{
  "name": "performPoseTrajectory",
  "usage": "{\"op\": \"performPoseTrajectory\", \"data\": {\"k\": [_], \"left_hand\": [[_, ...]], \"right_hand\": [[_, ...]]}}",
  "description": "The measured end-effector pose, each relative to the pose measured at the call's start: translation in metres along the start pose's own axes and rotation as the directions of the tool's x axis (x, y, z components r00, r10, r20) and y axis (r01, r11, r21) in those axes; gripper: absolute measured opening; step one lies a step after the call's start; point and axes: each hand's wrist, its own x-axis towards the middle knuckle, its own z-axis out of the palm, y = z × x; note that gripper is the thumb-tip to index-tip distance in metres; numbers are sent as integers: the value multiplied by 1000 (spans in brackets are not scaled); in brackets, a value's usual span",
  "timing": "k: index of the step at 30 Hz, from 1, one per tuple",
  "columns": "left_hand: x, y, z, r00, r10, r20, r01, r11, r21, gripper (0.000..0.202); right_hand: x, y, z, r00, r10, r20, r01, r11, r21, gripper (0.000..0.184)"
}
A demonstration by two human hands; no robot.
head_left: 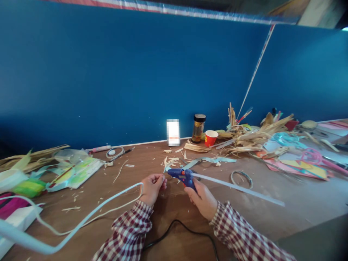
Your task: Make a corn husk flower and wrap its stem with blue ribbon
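My right hand [202, 198] is wrapped round the grip of a blue hot glue gun [182, 176], whose nozzle points left. A long clear glue stick [239, 187] juts out of its back to the right. My left hand [152, 187] is closed in a pinch on the end of a long pale blue strip [89, 216], right at the gun's nozzle. The strip loops away to the lower left. Both hands hover just above the brown table [168, 224]. The gun's black cord [176, 226] trails toward me.
Dried husks and coloured paper [261, 139] pile up at the back right, with a red paper cup [210, 137] and a glass jar [198, 127]. A white card [173, 132] leans on the blue wall. Packets and strips [73, 172] lie left. A coiled ring [241, 178] sits right.
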Motion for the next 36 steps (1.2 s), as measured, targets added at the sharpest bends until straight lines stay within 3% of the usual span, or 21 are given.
{"op": "performPoseTrajectory", "data": {"k": [12,24,36], "left_hand": [[0,0,0,1000,3,14,-3,1000,11,14],[1,-1,-1,1000,-20,6,20,1000,-23,11],[4,-4,-3,999,47,23,-48,999,18,19]], "right_hand": [[-1,2,2,998,56,20,-57,996,62,24],[-1,0,-1,998,31,56,-34,998,52,28],[-2,2,1,998,53,19,-55,994,94,27]]}}
